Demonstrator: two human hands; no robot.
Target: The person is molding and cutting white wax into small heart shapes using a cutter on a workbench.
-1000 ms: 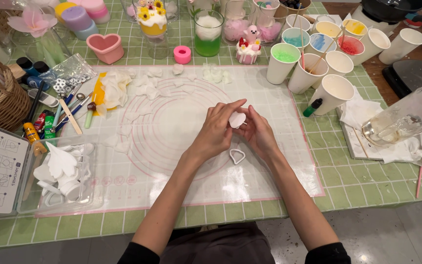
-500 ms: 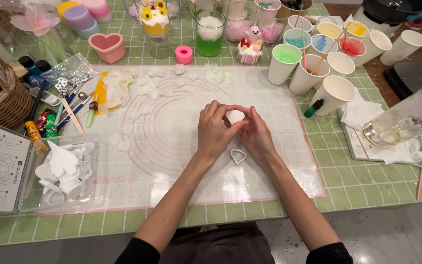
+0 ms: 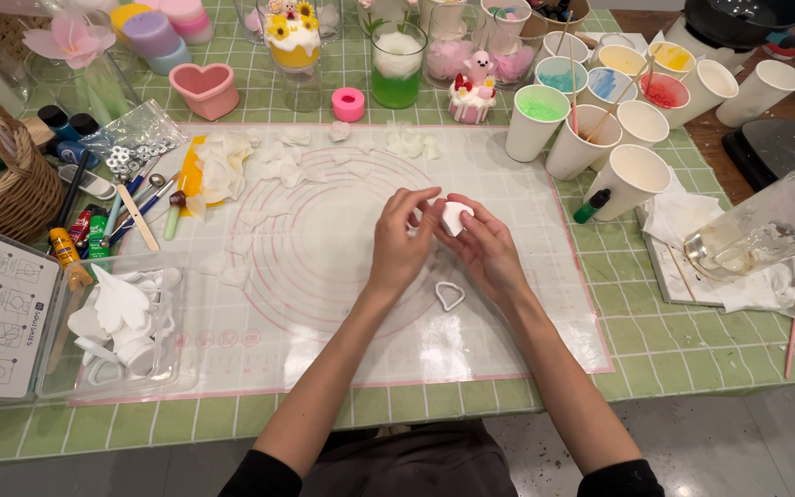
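My left hand (image 3: 401,243) and my right hand (image 3: 484,248) meet above the middle of a translucent mat (image 3: 324,276) printed with pink circles. Between their fingertips they pinch a small white petal-shaped piece (image 3: 455,217). Just below the hands a small white heart-shaped cutter (image 3: 450,295) lies on the mat. Several white petal pieces (image 3: 361,143) lie along the mat's far edge.
White paper cups of coloured paint (image 3: 591,101) stand at the far right, with a clear jar (image 3: 766,230) on tissues beyond. On the left sit a clear tray of white cutters (image 3: 117,322), a wicker basket (image 3: 6,179), tools, a pink heart mould (image 3: 202,90) and a pink ring (image 3: 348,104).
Both hands have shifted slightly up the mat with the white piece, and my left fingers have spread a little around it. The cutter has stayed where it was.
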